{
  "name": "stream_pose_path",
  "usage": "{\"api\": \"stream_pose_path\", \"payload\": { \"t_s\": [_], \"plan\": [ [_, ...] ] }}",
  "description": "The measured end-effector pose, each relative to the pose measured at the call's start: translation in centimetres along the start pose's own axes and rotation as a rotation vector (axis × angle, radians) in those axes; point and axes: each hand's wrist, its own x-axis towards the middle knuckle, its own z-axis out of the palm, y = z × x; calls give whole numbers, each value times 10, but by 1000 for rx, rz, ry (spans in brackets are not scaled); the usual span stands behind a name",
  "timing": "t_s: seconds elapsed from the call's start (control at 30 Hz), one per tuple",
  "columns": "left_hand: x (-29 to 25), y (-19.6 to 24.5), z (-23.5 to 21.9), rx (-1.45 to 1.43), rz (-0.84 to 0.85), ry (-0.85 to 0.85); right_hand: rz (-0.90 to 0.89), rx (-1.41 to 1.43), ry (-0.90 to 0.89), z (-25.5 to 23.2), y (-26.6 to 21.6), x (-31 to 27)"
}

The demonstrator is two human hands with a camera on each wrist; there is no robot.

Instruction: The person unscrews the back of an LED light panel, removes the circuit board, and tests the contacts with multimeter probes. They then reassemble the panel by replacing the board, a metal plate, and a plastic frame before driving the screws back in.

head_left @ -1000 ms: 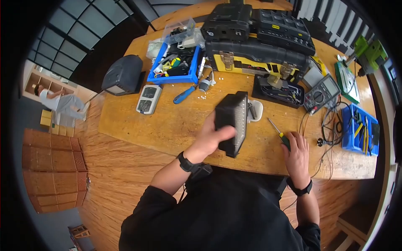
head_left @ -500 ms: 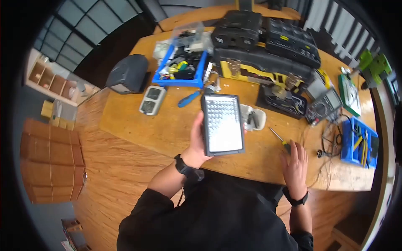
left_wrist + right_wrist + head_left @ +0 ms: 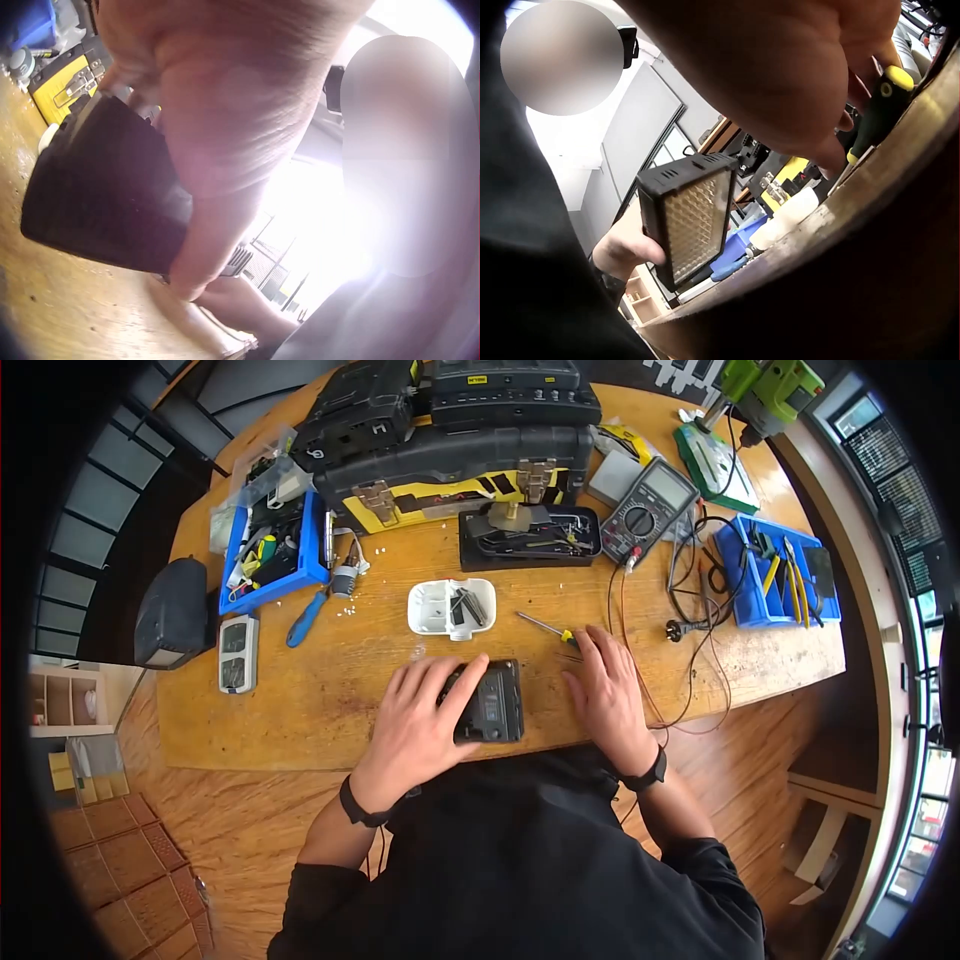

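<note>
My left hand point(image 3: 410, 720) grips a black LED light panel point(image 3: 496, 705) near the front edge of the table, fingers spread over its dark back and thumb at its near edge. In the left wrist view, the dark casing point(image 3: 105, 187) slants close over the wood. The right wrist view shows the panel's clear studded lens point(image 3: 697, 221), unlit. My right hand point(image 3: 612, 700) rests at the table edge with fingers extended over the handle of a screwdriver point(image 3: 540, 624). That handle point(image 3: 881, 116), dark green and yellow, lies beside the fingers in the right wrist view.
Ahead of the panel sits a white tray point(image 3: 430, 610) with small dark parts. A black tool tray point(image 3: 480, 557), a multimeter point(image 3: 652, 510) with loose leads, and a blue bin point(image 3: 750, 610) stand right. Left are another blue bin point(image 3: 280, 593), a blue-handled screwdriver point(image 3: 307, 622) and a grey device point(image 3: 238, 653).
The left hand has turned the light panel from lens up, where it looked brightly lit, to back up, lowering it toward the table. The right hand stays by the screwdriver. The head view has swung right.
</note>
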Motion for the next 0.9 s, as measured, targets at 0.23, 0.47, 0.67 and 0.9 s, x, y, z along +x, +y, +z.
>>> {"api": "stream_pose_path", "payload": {
  "t_s": [0.23,0.47,0.67,0.9],
  "plan": [
    [0,-18,18,46,-71,-117,-22,8,47,8,4,-1],
    [-25,-39,6,-33,-234,-109,-31,-4,91,16,9,-8],
    [-36,-54,11,-245,-310,-57,-210,139,73,8,7,-5],
    [-30,-53,-10,-781,-256,-199,-413,523,-158,-6,-22,16]
  ]
}}
